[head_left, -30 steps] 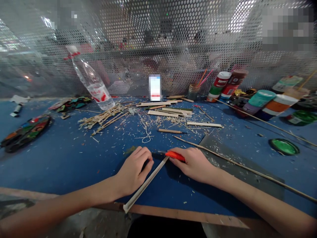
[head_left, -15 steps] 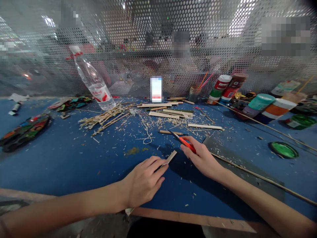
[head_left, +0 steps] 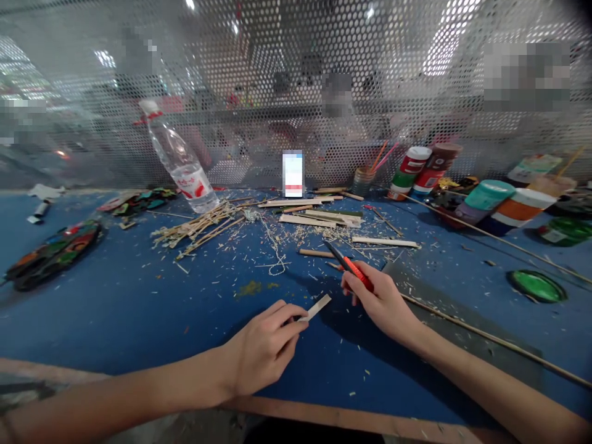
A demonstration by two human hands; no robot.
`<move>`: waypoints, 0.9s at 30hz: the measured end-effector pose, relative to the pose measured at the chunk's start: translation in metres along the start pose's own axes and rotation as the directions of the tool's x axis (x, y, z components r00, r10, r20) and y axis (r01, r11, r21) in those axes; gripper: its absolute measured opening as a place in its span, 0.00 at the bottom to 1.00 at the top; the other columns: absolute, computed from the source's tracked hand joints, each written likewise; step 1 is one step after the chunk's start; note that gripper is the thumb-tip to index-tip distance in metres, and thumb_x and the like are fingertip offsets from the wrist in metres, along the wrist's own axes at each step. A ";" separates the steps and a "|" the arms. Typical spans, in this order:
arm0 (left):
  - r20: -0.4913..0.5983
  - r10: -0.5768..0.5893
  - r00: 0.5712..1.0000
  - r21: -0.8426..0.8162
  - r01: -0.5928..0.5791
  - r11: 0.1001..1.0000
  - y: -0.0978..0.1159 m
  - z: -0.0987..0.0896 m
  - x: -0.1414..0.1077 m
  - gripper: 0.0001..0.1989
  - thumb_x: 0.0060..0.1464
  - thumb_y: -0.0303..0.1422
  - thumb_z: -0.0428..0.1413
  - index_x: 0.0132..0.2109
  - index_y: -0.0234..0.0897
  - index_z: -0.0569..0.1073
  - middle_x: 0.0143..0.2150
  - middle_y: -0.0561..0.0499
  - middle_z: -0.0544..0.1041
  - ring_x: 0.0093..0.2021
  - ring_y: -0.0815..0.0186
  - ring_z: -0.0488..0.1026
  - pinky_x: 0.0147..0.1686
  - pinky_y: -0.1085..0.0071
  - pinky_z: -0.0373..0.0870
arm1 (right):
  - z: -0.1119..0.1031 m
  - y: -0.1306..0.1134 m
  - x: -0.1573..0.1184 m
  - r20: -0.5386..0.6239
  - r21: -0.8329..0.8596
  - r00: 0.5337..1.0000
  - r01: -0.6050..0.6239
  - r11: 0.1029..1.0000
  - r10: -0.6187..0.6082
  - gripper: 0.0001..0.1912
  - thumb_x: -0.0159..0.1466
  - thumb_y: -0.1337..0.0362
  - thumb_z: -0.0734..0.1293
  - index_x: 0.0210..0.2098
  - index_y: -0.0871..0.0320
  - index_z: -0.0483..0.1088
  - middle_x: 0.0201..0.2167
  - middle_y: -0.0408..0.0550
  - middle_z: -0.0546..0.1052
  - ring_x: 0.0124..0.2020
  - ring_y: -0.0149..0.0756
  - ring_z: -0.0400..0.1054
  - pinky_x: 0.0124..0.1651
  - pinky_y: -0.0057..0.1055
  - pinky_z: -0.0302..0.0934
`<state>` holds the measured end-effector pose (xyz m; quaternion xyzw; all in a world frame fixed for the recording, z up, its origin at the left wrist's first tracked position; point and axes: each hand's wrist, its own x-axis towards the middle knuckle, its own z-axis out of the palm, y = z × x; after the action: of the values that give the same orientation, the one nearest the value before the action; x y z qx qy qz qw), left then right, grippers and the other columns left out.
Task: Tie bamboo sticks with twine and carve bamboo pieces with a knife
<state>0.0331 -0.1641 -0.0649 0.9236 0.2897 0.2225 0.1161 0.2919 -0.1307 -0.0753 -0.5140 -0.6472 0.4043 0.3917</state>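
Slightly lower now, toward 6 o'clock: left-hand grip [head_left: 263, 348] pinching a pale wooden strip [head_left: 318, 306] over the blue tabletop [head_left: 139, 327]; right-hand grip [head_left: 382, 302] clenched on a red-handled craft knife [head_left: 354, 272], at 2 o'clock from the strip. Apparently trimming in hand; blade to strip seemingly called for next.

- Worn on the person's head, the camera looks forward and down across a blue workbench [head_left: 139, 320].
- Close by, the left hand [head_left: 263, 348] and right hand [head_left: 382, 302] sit at lower middle of the frame.
- Farther off, a perforated metal screen [head_left: 296, 74] fills the top.
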 end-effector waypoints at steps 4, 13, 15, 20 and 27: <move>0.003 -0.053 0.999 -0.029 0.053 0.998 -0.001 -0.003 0.003 0.14 0.65 0.24 0.47 0.51 0.37 0.75 0.47 0.44 0.78 0.44 0.62 0.77 0.43 0.65 0.79 | 0.000 -0.001 0.002 -0.028 0.167 0.997 0.071 0.983 -0.067 0.21 0.70 0.47 0.60 0.47 0.56 0.72 0.43 0.51 0.80 0.43 0.41 0.75 0.49 0.38 0.71; -0.001 -0.016 1.000 0.076 0.016 0.997 0.006 -0.001 0.001 0.15 0.66 0.22 0.47 0.52 0.34 0.76 0.51 0.43 0.80 0.48 0.59 0.78 0.47 0.61 0.81 | -0.013 -0.017 0.004 -0.036 0.142 0.999 0.001 0.990 0.004 0.24 0.71 0.47 0.59 0.60 0.53 0.58 0.40 0.48 0.75 0.22 0.30 0.68 0.17 0.25 0.62; 0.025 0.031 0.999 0.135 -0.034 0.990 0.010 -0.002 -0.001 0.16 0.65 0.20 0.47 0.52 0.32 0.76 0.52 0.43 0.81 0.52 0.58 0.78 0.52 0.60 0.79 | -0.021 -0.024 0.002 0.017 -0.005 1.000 0.003 1.000 -0.003 0.20 0.72 0.51 0.57 0.58 0.53 0.60 0.40 0.48 0.74 0.22 0.28 0.66 0.19 0.26 0.64; 0.054 0.150 0.987 0.190 -0.158 0.969 0.009 -0.006 0.005 0.15 0.66 0.23 0.46 0.49 0.31 0.77 0.49 0.45 0.82 0.51 0.58 0.78 0.53 0.61 0.78 | -0.033 -0.025 -0.007 0.176 -0.253 0.984 0.056 0.966 -0.011 0.21 0.74 0.60 0.54 0.64 0.53 0.58 0.29 0.44 0.74 0.24 0.34 0.70 0.27 0.31 0.70; 0.130 0.185 0.974 0.267 -0.214 0.940 -0.012 -0.004 0.013 0.16 0.65 0.28 0.47 0.53 0.36 0.77 0.52 0.50 0.82 0.41 0.62 0.81 0.32 0.70 0.79 | -0.031 -0.013 -0.023 0.367 -0.451 0.922 0.291 0.844 -0.122 0.26 0.71 0.64 0.57 0.67 0.42 0.59 0.63 0.49 0.71 0.58 0.42 0.72 0.55 0.37 0.75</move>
<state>0.0347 -0.1462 -0.0611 0.9655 0.2169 0.1422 -0.0238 0.3203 -0.1517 -0.0541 -0.4498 -0.8368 0.2577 0.1761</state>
